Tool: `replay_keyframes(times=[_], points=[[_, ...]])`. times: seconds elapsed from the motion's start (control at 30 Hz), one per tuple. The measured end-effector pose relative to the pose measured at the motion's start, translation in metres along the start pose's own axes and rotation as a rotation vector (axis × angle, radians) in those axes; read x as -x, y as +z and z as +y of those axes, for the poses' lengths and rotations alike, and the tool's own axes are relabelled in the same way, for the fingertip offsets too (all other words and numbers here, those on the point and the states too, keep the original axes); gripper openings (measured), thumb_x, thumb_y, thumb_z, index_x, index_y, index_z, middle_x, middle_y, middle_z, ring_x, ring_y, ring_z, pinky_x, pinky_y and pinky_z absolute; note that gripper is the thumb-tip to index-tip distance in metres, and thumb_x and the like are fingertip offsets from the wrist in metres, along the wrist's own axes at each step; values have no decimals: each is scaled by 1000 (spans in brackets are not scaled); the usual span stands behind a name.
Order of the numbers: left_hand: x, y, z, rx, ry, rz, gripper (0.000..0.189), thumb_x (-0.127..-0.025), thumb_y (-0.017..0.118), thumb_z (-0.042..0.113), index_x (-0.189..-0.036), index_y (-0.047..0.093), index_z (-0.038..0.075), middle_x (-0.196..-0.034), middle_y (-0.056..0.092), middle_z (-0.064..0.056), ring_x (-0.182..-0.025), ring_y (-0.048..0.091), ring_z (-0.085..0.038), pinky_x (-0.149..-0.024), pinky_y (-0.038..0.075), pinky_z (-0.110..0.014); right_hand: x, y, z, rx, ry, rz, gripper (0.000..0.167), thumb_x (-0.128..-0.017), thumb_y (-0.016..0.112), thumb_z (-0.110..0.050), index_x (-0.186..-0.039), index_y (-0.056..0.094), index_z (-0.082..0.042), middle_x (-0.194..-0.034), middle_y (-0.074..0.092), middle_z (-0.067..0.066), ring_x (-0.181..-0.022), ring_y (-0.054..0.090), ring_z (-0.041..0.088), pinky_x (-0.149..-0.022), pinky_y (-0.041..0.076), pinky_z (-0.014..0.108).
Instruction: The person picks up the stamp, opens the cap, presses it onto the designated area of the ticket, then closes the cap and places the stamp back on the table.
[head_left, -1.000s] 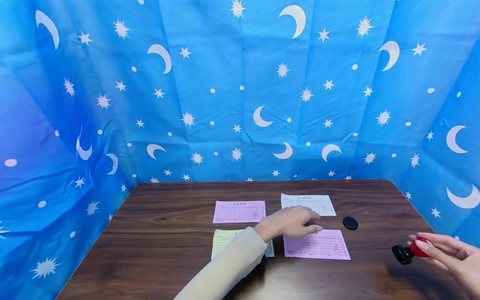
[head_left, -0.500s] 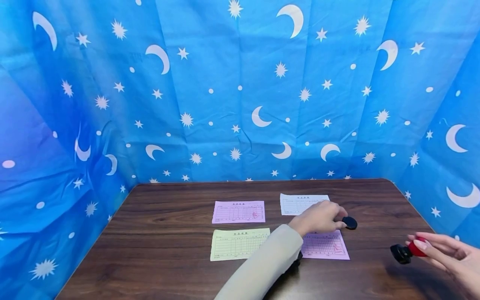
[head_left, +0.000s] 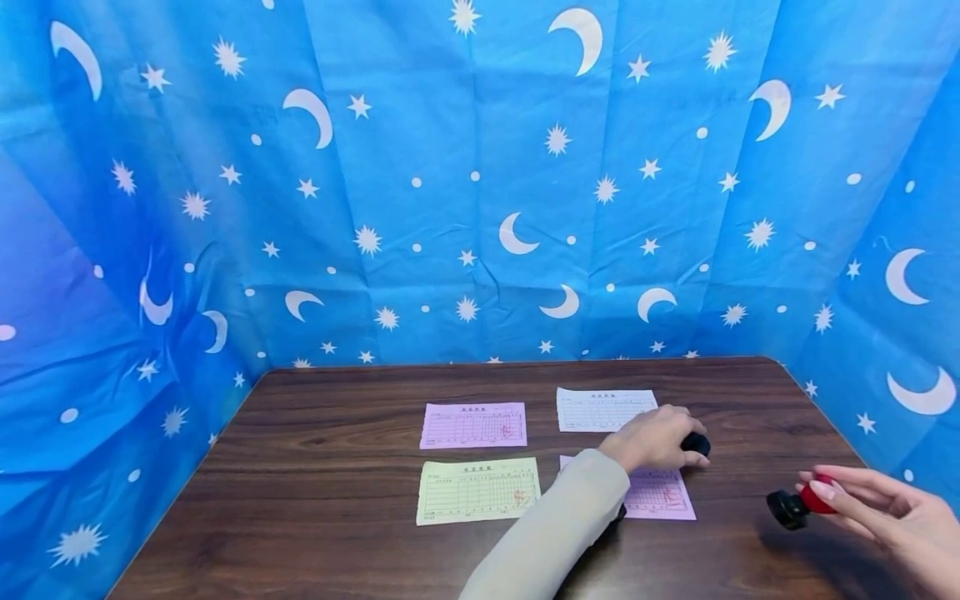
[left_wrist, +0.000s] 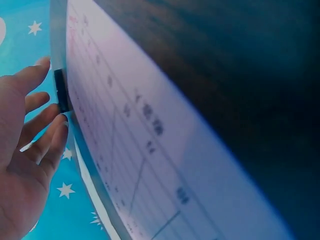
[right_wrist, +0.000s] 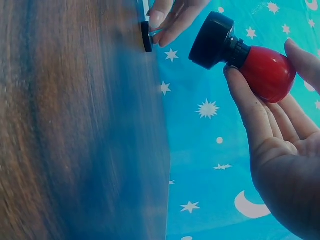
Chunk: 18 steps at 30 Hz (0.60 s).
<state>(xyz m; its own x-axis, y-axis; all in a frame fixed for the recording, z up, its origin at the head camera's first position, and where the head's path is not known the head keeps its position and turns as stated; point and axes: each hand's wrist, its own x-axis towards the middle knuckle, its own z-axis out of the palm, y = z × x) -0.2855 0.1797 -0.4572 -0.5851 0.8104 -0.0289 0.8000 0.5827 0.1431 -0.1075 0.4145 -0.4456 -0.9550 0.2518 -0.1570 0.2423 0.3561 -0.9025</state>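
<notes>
My left hand (head_left: 651, 439) reaches over the front pink slip (head_left: 667, 498) and grips a small round black cap (head_left: 696, 445) on the table, thumb at its near edge, fingers at the far side. The left wrist view shows the black cap (left_wrist: 60, 91) edge-on between thumb and fingertips. My right hand (head_left: 892, 510) holds a stamp by its red egg-shaped handle (right_wrist: 269, 74), above the table at the right. The stamp's black round head (right_wrist: 212, 40) points left. Part of the front pink slip is hidden under my left forearm.
A white slip (head_left: 600, 410) lies just behind my left hand. Further left are another pink slip (head_left: 468, 427) and a yellow-green slip (head_left: 472, 490), both with red marks. Blue curtains (head_left: 450, 208) with moons and stars stand around the dark wooden table (head_left: 315, 467).
My left hand has moved right from over the slips to the black cap, and its fingers have closed around it. The yellow-green slip is uncovered. My right hand stays nearly still with the stamp.
</notes>
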Motion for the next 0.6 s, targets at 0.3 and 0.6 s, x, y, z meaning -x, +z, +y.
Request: replay_keyframes(times=[0.3,0.6], points=[[-6,5,3,-153,8,-1,36,-104,61,51,-134,69,33,-122,63,14,-102,55,1,-84,52,-15,-2,1,-1,-37,81,-44,75,-104,62,-47,-153,44,9,-111,78,-13,-92,72,-7,-83,66,31],[-8,0,12,-194,40,7,29,-104,62,48,-122,68,25,-112,67,14,-93,58,1,-80,49,-13,-5,-3,-2,-40,164,-31,75,-101,67,-48,-146,54,11,-108,75,-11,-88,73,-5,-85,65,32]])
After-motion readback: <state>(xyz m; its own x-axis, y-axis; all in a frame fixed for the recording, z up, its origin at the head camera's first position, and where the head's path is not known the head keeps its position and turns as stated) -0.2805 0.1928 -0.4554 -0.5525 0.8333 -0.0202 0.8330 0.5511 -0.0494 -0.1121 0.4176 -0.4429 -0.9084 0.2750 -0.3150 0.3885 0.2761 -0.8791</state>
